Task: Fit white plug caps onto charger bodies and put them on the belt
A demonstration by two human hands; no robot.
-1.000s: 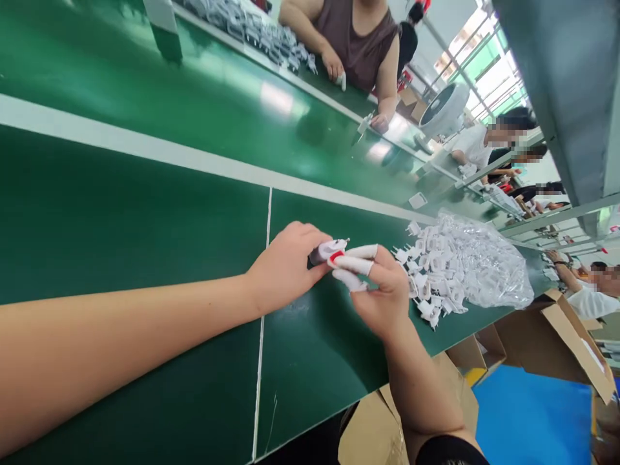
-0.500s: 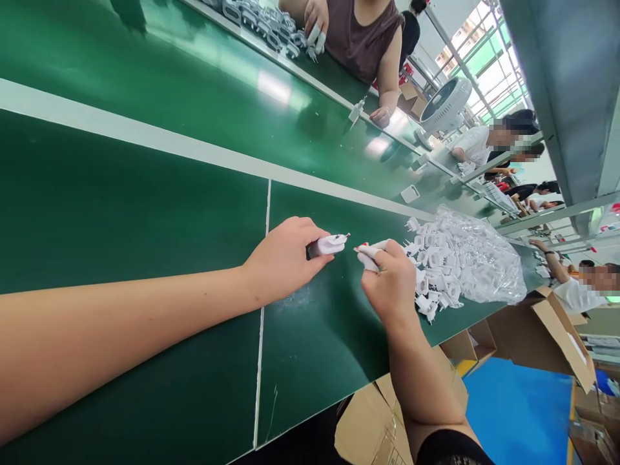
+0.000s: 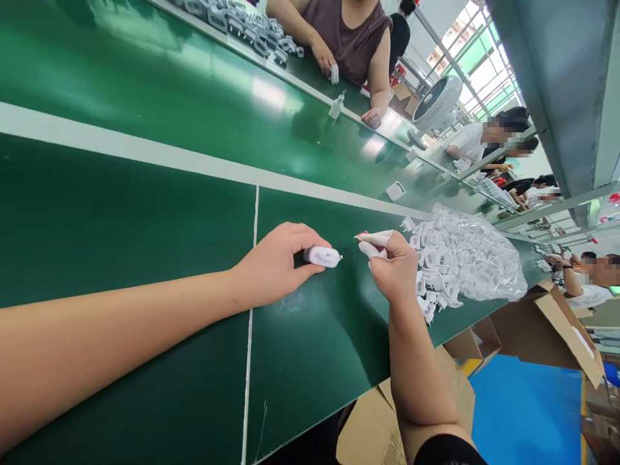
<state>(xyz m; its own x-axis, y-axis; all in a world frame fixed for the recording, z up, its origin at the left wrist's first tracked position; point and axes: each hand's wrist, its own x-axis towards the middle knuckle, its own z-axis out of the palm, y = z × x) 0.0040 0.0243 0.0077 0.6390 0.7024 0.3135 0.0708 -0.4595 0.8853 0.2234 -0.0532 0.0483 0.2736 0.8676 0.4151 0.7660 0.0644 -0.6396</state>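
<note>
My left hand (image 3: 283, 261) is closed on a small white plastic part (image 3: 323, 256), held between thumb and fingers just over the green table (image 3: 300, 361). A small tip sticks out of the part's right end. Just to the right, my right hand (image 3: 394, 258) has white covers on its fingers, with a bit of red near the fingertips. Its fingers are bent towards the part without touching it, and what they hold, if anything, is too small to name. Beyond it lies a pile of white plastic parts (image 3: 433, 271).
A clear plastic bag (image 3: 489, 258) lies by the pile. One white piece (image 3: 396, 190) rests past the pale strip (image 3: 194, 154). Across the table a person (image 3: 346, 39) sits near grey parts (image 3: 237, 26) and a small bottle (image 3: 336, 105). Cardboard boxes (image 3: 527, 323) stand at right.
The white part in my left hand has turned, showing more of its flat face, and sits slightly lower and further left. My right hand's fingers have spread a little. The person opposite has lowered a hand.
</note>
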